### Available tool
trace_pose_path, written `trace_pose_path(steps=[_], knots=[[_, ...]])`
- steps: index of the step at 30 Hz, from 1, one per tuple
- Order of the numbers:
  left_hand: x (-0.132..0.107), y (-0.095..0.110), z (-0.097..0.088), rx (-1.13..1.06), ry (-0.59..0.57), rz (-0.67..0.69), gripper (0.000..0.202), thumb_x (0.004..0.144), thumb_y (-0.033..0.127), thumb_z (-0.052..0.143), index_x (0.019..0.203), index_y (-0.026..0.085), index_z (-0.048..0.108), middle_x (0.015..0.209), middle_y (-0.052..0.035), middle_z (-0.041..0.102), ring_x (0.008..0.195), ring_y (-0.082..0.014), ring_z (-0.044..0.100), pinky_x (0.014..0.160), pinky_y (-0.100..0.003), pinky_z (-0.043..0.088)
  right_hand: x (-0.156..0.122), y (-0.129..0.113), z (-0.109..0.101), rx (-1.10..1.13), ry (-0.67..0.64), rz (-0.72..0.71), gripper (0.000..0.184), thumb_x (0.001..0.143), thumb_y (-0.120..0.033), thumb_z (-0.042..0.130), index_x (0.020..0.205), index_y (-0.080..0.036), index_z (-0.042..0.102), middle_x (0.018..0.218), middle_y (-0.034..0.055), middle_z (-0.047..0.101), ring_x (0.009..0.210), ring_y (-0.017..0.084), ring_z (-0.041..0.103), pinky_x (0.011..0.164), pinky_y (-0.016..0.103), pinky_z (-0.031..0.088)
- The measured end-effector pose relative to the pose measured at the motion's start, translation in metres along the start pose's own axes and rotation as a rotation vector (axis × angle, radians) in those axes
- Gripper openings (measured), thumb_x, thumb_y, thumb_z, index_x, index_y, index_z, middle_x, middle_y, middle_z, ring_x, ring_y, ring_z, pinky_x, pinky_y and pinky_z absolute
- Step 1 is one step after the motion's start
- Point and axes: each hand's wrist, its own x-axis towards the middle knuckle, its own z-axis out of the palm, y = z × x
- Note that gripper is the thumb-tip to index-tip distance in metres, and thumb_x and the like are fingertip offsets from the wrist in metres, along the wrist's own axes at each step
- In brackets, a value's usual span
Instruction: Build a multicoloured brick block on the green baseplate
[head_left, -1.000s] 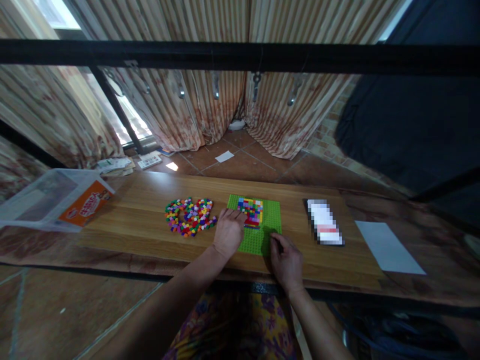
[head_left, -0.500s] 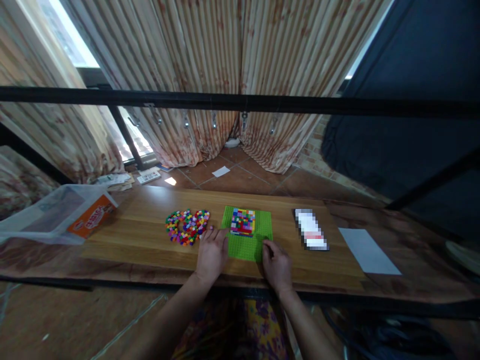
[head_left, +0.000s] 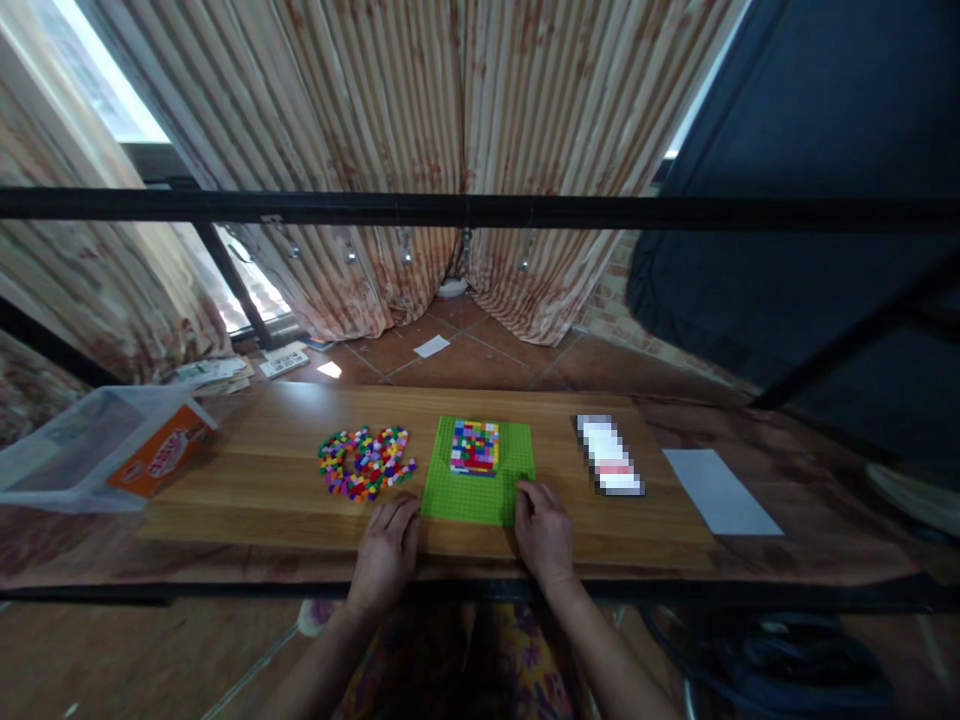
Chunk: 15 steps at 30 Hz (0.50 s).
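Note:
A green baseplate (head_left: 480, 503) lies on the wooden board, with a square stack of multicoloured toy bricks (head_left: 475, 447) standing on its rear part. At the plate's front left corner is my left hand (head_left: 385, 553), its fingers curled down and close together. My right hand (head_left: 545, 532) rests at the right edge of the plate, thumb and fingers bent inward over it. Whatever either hand may hold is hidden under the fingers. Just beyond my left hand, a loose pile of small coloured bricks (head_left: 365, 462) spreads over the board.
A clear plastic bin (head_left: 82, 440) with an orange label stands at the far left of the wooden board (head_left: 262, 440). To the right lie a phone (head_left: 609, 455), its screen blurred out, and a white sheet of paper (head_left: 721, 492). A black rail (head_left: 570, 212) crosses behind the table.
My left hand has drawn back from beside the brick stack to the plate's front left corner. The right hand stays at the plate's right edge. The whole view has shifted slightly.

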Motion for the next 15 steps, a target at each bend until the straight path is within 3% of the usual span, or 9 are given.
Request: trace_pose_path(steps=[15], knots=[[-0.0095,0.0033,0.0045,0.032,-0.006,-0.012,0.026,0.089,0.008,0.046,0.111,0.016,0.059,0.101,-0.0087,0.066,0.095,-0.0186,0.06,0.084,-0.034,0.054,-0.0077,0.0058,-0.0026,-0.125,-0.032,-0.04,0.026,0.093,-0.03,0.046,0.098,-0.016,0.067,0.096,0.0102,0.068,0.089,0.021,0.064,0.081,0.034,0.051]])
